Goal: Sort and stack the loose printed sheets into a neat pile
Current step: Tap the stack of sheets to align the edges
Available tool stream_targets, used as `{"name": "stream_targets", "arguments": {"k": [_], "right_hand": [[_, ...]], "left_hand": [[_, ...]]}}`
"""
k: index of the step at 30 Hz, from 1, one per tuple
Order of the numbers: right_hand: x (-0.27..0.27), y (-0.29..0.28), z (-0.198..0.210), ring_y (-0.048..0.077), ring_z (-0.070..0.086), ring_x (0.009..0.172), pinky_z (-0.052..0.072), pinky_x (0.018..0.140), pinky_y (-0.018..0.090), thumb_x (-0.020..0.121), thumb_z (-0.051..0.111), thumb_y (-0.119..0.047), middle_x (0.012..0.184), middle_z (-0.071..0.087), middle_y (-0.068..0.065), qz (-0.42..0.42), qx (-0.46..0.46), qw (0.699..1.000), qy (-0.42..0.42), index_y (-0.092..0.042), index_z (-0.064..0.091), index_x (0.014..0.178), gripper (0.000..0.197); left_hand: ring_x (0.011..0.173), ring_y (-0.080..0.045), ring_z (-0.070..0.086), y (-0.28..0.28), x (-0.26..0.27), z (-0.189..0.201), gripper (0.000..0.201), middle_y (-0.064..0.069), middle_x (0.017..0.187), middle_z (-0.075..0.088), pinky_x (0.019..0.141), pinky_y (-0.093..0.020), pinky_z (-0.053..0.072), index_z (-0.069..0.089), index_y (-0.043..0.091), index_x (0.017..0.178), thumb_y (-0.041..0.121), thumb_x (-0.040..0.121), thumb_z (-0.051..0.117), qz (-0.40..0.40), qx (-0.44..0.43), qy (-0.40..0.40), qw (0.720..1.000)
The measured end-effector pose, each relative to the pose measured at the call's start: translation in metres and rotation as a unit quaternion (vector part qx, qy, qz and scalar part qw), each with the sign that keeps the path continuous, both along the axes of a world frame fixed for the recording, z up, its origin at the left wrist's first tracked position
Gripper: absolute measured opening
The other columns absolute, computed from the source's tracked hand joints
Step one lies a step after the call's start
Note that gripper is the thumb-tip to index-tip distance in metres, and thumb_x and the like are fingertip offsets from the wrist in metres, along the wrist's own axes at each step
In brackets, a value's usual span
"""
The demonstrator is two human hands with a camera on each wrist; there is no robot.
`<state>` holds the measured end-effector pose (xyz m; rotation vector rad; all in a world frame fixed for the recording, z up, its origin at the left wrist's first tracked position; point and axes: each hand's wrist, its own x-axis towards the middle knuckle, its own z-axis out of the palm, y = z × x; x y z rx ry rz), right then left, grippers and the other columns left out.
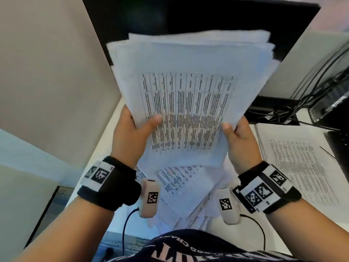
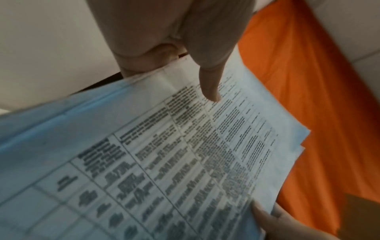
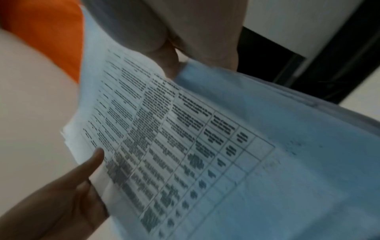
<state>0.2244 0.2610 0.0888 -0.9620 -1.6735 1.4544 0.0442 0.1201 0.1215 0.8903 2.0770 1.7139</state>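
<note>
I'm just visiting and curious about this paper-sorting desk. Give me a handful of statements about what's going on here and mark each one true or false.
1. Both hands hold the same bundle of sheets. True: the left hand grips its left edge, the right hand its right edge.
2. The top sheet is blank. False: it carries a printed table.
3. The bundle's edges are already flush. False: the far edges are staggered and fanned.
4. More loose sheets lie on the desk under the wrists. True.
5. The separate pile on the right is being touched. False: it lies alone, no hand on it.
</note>
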Motion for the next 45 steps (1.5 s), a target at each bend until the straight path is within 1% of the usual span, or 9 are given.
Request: {"name": "stream_targets", "arguments": {"k": [3,6,12,17,21,28,33,39,45], "right_hand": [[0.000,-0.008,0.013,0.010,0.046,0.129,0.037,0.111,0.033,0.099,0.041,-0.009,0.134,0.051,-0.005,-0.007,0.066,0.997,0.049,-0.009,0.033,0.142,0.044],[0.002,-0.013,0.002,0.007,0.048,0.126,0.038,0.109,0.035,0.097,0.047,-0.016,0.134,0.052,-0.009,0.004,0.065,0.998,0.021,-0.016,0.030,0.143,0.049],[0.002,-0.012,-0.008,-0.014,0.053,0.103,0.042,0.088,0.011,0.098,0.046,-0.019,0.113,0.056,-0.024,0.005,0.049,0.999,-0.021,-0.023,0.040,0.127,0.030],[-0.013,-0.012,0.001,-0.012,0.054,0.087,0.044,0.080,0.014,0.101,0.038,-0.017,0.098,0.054,-0.023,-0.020,0.045,0.999,-0.007,-0.040,0.042,0.104,0.023],[-0.016,-0.006,0.006,-0.025,0.052,0.081,0.038,0.068,-0.002,0.101,0.039,-0.016,0.099,0.054,-0.024,-0.045,0.039,0.998,0.034,-0.032,0.040,0.109,0.019],[-0.018,-0.009,0.005,-0.024,0.053,0.095,0.040,0.078,-0.002,0.099,0.042,-0.010,0.109,0.054,-0.028,0.003,0.030,0.999,0.041,-0.037,0.039,0.115,0.032],[-0.014,-0.003,0.019,-0.011,0.052,0.100,0.047,0.086,0.016,0.093,0.052,-0.006,0.109,0.051,-0.022,-0.053,0.059,0.995,0.056,-0.021,0.035,0.126,0.040],[-0.003,0.007,0.052,0.010,0.051,0.094,0.043,0.089,0.019,0.093,0.054,-0.006,0.124,0.049,0.015,-0.068,0.293,0.952,0.057,-0.035,0.015,0.145,0.071],[-0.005,0.016,0.051,-0.019,0.037,0.098,0.026,0.082,-0.008,0.095,0.052,-0.021,0.118,0.045,0.003,-0.094,0.360,0.923,-0.096,-0.013,0.044,0.136,0.042]], "left_hand": [[0.116,-0.001,0.056,0.004,0.011,0.011,0.041,0.009,0.125,0.059,0.101,-0.027,0.046,0.040,0.014,0.135,0.020,0.097,0.052,0.010,0.086,0.023,0.996],[0.103,0.019,0.053,0.004,0.024,0.000,0.035,0.017,0.118,0.054,0.088,-0.006,0.043,0.032,0.008,0.134,0.016,0.101,0.043,0.016,0.085,0.003,0.996],[0.084,0.017,0.054,0.007,0.023,-0.017,0.032,0.012,0.104,0.054,0.077,-0.011,0.047,0.029,0.001,0.128,0.019,0.102,0.039,0.024,0.054,-0.042,0.997],[0.102,0.005,0.060,0.016,0.021,-0.016,0.022,0.008,0.118,0.059,0.089,-0.017,0.049,0.038,0.027,0.121,0.017,0.102,0.040,0.000,0.061,-0.086,0.994],[0.081,0.021,0.058,0.012,0.020,-0.016,0.016,0.018,0.106,0.059,0.068,-0.001,0.044,0.041,0.035,0.108,0.020,0.102,0.040,0.022,0.066,-0.120,0.990],[0.090,0.023,0.056,0.014,0.022,-0.022,0.022,0.025,0.110,0.060,0.075,0.002,0.042,0.044,0.044,0.115,0.027,0.103,0.037,-0.013,0.045,-0.130,0.990],[0.093,0.016,0.058,0.016,0.019,-0.021,0.023,0.021,0.106,0.062,0.079,-0.007,0.046,0.047,0.044,0.104,0.023,0.103,0.037,-0.011,0.040,-0.096,0.995],[0.088,0.020,0.058,0.011,0.018,-0.023,0.022,0.021,0.104,0.061,0.073,-0.002,0.045,0.046,0.040,0.103,0.021,0.103,0.036,-0.027,0.037,-0.094,0.995],[0.085,0.012,0.058,0.011,0.013,-0.035,0.010,0.017,0.098,0.060,0.078,-0.015,0.048,0.047,0.028,0.105,0.029,0.103,0.038,-0.013,0.025,-0.076,0.997]]}}
